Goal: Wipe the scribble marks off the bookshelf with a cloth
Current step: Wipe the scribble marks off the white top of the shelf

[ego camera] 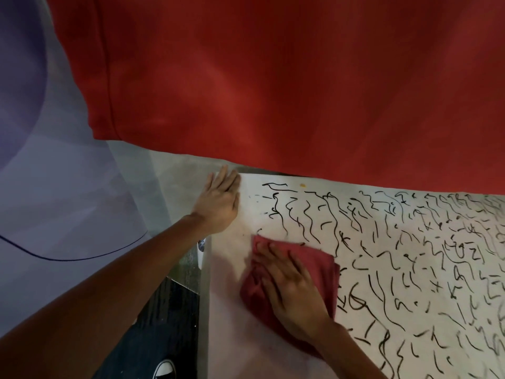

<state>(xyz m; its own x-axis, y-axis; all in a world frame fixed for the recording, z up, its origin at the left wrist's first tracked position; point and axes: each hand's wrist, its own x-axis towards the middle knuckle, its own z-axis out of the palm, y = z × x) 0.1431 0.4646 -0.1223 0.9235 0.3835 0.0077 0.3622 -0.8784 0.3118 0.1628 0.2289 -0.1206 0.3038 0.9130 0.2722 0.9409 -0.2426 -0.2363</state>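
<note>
**A:** At the left end of the shelf (pixel 226 310), what is being held, and how?

**B:** The cloth (pixel 319 266) is being pressed flat on the surface by the right hand (pixel 292 291). The fingers are being spread wide and straight over it, with nothing curled round it. The left hand (pixel 218 203) is being laid flat against the far left edge, fingers straight and together, and nothing is being held by it.

**A:** Where is the wiping being done?

**B:** At the boundary. Bare white surface is showing to the left of the cloth, while black marks (pixel 410 269) are covering everything to its right and beyond it, so most of the job is judged to be left.

**A:** What could be going wrong from here?

**B:** Ink is probably being taken up by the cloth, and if one soiled face is dragged on, the clean strip may be smeared. The cloth is being pinned by flat fingers only, so on a quick stroke it may be slipped out from under the palm. The far edge is being hidden by low-hanging red fabric (pixel 273 91). Marks there may be missed, or the fabric may be brushed by an inky cloth.

**A:** And containers?

**B:** None is being shown. Only a shoe (pixel 164 370) is showing on the dark floor beside the shelf.
</note>
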